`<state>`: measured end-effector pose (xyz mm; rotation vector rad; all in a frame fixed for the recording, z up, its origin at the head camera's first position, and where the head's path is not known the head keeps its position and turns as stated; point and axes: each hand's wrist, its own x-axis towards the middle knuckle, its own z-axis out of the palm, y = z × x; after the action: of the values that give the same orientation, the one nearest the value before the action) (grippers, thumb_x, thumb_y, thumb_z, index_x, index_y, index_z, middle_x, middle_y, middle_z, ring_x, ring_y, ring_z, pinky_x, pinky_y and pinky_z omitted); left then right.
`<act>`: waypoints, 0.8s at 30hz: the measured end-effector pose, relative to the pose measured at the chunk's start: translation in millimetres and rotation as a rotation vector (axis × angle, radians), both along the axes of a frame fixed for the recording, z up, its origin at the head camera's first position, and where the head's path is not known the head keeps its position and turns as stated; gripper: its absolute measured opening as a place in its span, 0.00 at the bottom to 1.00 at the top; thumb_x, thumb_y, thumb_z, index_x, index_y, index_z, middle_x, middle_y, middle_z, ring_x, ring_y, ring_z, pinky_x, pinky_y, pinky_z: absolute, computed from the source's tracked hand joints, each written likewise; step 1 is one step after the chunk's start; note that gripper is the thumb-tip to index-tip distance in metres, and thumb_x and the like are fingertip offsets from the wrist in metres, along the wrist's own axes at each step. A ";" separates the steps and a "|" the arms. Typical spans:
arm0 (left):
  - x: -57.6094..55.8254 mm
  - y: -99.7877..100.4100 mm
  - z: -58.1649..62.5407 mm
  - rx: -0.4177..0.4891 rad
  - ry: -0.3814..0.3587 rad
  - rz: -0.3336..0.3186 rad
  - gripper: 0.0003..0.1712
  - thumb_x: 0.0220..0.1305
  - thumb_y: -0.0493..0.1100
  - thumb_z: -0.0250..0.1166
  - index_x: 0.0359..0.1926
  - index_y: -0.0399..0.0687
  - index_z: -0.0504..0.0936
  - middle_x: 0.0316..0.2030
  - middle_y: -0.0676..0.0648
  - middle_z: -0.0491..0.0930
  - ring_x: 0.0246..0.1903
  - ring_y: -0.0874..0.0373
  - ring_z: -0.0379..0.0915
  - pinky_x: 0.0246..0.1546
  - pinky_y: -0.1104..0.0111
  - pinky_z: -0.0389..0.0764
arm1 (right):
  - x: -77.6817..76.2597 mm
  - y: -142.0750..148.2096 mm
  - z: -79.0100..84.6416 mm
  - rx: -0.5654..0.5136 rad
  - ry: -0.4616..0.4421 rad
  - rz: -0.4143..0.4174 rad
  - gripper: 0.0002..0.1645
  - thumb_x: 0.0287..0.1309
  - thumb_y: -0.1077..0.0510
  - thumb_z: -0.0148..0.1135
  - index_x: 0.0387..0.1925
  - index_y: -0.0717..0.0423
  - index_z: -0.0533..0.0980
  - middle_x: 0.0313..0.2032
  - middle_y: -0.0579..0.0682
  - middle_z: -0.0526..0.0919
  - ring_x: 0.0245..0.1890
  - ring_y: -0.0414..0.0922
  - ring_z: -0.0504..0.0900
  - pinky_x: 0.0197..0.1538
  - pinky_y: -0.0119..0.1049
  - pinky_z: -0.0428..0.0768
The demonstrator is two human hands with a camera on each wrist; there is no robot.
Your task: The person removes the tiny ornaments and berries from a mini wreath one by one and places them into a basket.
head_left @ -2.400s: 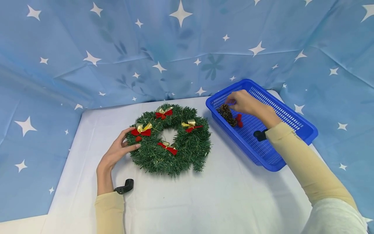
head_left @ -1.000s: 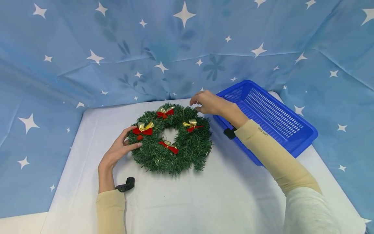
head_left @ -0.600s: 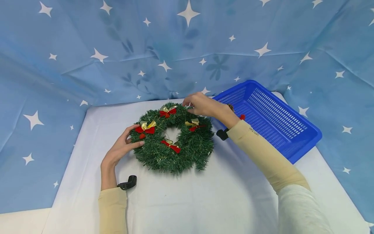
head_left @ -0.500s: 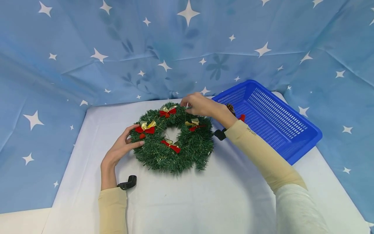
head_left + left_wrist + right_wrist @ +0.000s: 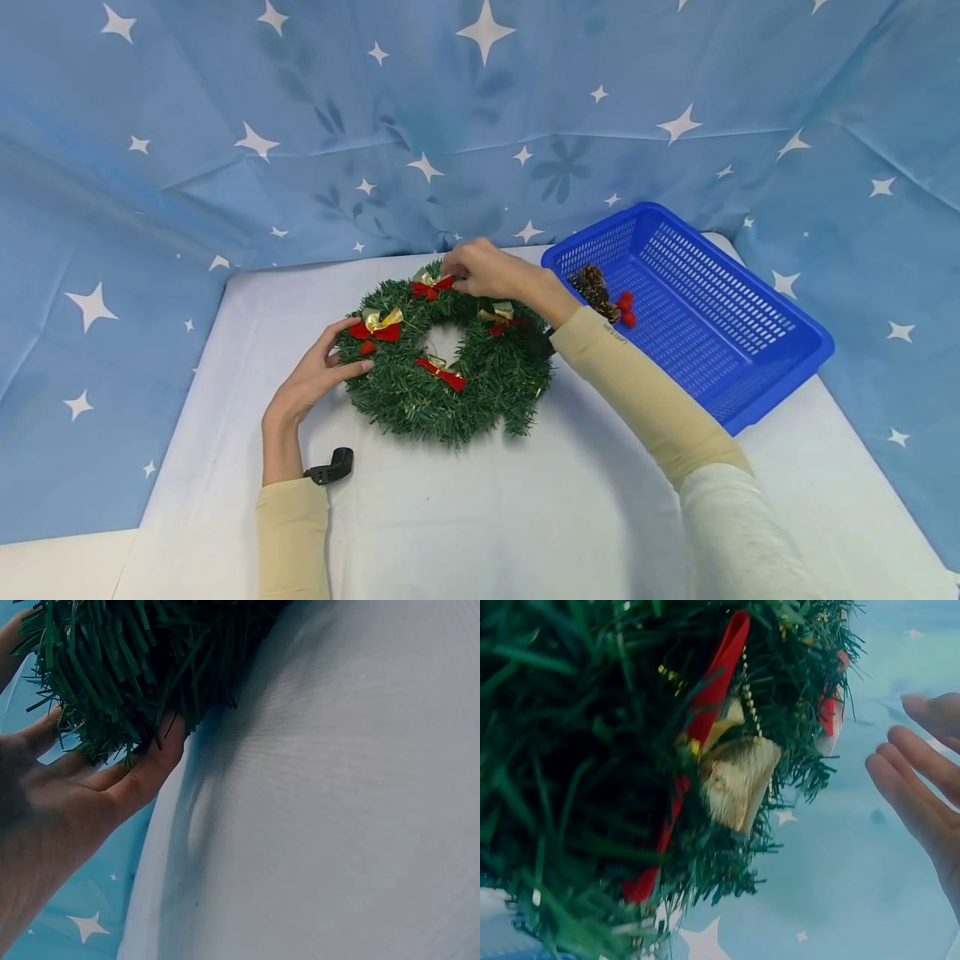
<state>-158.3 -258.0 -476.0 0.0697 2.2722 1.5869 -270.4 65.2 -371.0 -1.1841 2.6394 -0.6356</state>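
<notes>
A green artificial wreath [image 5: 442,412] lies on the white table, with several red-and-gold bows on it. My left hand [image 5: 307,383] holds its left edge, with fingers and thumb on either side of the greenery; the left wrist view shows the hand [image 5: 90,787] against the wreath's underside. Over the back of the wreath is my right hand [image 5: 491,271], its fingertips beside the back bow [image 5: 431,287]. In the right wrist view nothing shows between the fingers of the right hand [image 5: 922,772], near a gold-and-red bow [image 5: 739,780].
A blue plastic basket [image 5: 813,346] stands at the right rear of the table. Inside it, at the left end, lie pine cones [image 5: 592,283] and red berries [image 5: 627,308]. A blue star-print cloth [image 5: 420,100] hangs behind and at both sides.
From the pine cones in the basket, my right hand has moved left to the back of the wreath and on towards the back bow. My left hand keeps its place on the wreath.
</notes>
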 end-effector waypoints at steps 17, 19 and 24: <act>-0.2 -1.0 -0.3 0.004 0.015 -0.001 0.50 0.66 0.54 0.72 0.81 0.70 0.53 0.83 0.46 0.31 0.78 0.24 0.36 0.69 0.27 0.50 | -11.6 -30.3 -18.1 0.065 -0.071 -0.008 0.17 0.68 0.69 0.62 0.56 0.61 0.83 0.52 0.58 0.86 0.53 0.52 0.85 0.57 0.43 0.82; -0.2 -1.2 -0.8 0.005 0.015 -0.001 0.50 0.66 0.54 0.72 0.81 0.70 0.53 0.83 0.46 0.31 0.78 0.24 0.36 0.69 0.26 0.49 | -12.1 -33.0 -20.3 0.077 -0.079 -0.008 0.17 0.68 0.68 0.62 0.56 0.60 0.82 0.52 0.58 0.86 0.54 0.52 0.84 0.57 0.42 0.82; -0.6 -0.2 -1.6 0.003 0.012 0.000 0.50 0.66 0.54 0.72 0.81 0.71 0.53 0.83 0.46 0.32 0.78 0.24 0.35 0.70 0.26 0.48 | -11.8 -36.2 -24.1 0.087 -0.074 -0.001 0.15 0.68 0.67 0.63 0.54 0.60 0.83 0.51 0.57 0.86 0.53 0.52 0.84 0.57 0.43 0.82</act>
<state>-158.9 -258.2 -477.6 0.0805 2.2791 1.5940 -282.2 29.0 -395.1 -1.1126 2.5786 -0.5476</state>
